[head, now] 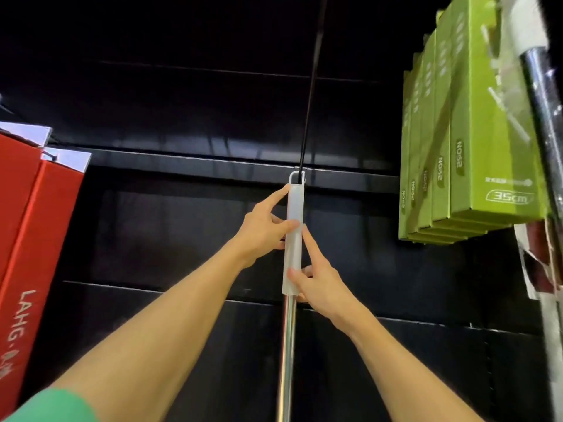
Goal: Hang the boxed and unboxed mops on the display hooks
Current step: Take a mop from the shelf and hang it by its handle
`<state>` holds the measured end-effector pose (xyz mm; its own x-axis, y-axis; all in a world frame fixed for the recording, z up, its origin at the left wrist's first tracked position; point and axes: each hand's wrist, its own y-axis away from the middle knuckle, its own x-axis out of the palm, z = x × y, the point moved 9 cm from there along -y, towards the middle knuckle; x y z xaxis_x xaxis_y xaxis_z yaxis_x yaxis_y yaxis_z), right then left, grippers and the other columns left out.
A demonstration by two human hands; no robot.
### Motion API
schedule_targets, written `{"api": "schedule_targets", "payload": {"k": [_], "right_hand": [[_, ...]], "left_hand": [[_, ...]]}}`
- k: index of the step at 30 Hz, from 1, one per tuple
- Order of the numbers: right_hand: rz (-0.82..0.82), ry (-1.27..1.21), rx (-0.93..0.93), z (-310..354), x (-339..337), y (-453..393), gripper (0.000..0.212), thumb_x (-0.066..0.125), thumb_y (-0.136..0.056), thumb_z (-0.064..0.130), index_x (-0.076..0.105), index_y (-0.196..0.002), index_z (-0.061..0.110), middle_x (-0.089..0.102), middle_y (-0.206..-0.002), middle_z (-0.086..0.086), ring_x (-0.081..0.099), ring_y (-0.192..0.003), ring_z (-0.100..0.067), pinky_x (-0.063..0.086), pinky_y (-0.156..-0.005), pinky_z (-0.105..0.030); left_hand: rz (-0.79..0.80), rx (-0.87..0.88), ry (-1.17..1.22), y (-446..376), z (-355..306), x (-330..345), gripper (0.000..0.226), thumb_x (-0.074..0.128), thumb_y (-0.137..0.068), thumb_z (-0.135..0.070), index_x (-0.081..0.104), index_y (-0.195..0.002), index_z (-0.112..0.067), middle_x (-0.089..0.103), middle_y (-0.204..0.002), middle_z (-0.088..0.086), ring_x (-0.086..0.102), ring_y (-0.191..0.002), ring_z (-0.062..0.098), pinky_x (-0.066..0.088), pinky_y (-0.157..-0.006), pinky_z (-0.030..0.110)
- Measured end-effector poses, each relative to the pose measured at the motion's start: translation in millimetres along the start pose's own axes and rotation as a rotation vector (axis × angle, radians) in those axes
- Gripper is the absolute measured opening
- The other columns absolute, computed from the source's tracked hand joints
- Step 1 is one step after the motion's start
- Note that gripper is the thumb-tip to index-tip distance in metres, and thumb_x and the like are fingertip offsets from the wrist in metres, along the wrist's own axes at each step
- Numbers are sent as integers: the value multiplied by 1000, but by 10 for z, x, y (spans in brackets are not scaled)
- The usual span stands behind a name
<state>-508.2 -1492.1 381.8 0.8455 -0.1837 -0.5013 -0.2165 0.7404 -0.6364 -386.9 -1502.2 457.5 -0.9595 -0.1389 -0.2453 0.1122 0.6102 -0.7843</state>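
The left hand pinches the mop's white grip near its top; the right hand pinches it lower, just above the steel pole. The mop hangs upright, its loop on the black hook. The pole is probably stiff, light and slick, so the plastic grip seems the better hold. Green boxes hang at right and red boxes at left, their contents unseen.

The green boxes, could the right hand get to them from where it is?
Probably yes. The right hand pinches the mop handle's white grip, and the green boxes hang up to its right with only dark open wall between. It would need to let go first.
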Motion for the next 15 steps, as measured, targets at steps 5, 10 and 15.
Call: {"api": "schedule_targets", "payload": {"k": [5,10,15], "right_hand": [[2,-17,13,-44,15,-21,86,54,-106,23,-7,-155,57,67,-106,-8,72,-97,-23,63,-87,-40],[-9,-22,-7,-43,21,18,84,53,-107,21,-5,-158,53,65,-111,-6,70,-97,-20,61,-91,-39],[-44,-54,-8,-45,37,56,78,54,-106,21,4,-161,46,66,-119,-4,70,-100,-17,59,-96,-43]], "left_hand": [[-14,-3,-23,-17,25,4,78,68,-100,-14,29,-160,-45,74,-103,11,76,-96,19,64,-74,29],[-28,5,-40,20,16,-2,76,67,-101,-13,29,-160,-44,70,-105,12,74,-98,20,63,-74,28],[-60,30,-127,72,-39,1,75,65,-102,-12,27,-161,-41,69,-105,8,73,-98,17,60,-67,20]]}}
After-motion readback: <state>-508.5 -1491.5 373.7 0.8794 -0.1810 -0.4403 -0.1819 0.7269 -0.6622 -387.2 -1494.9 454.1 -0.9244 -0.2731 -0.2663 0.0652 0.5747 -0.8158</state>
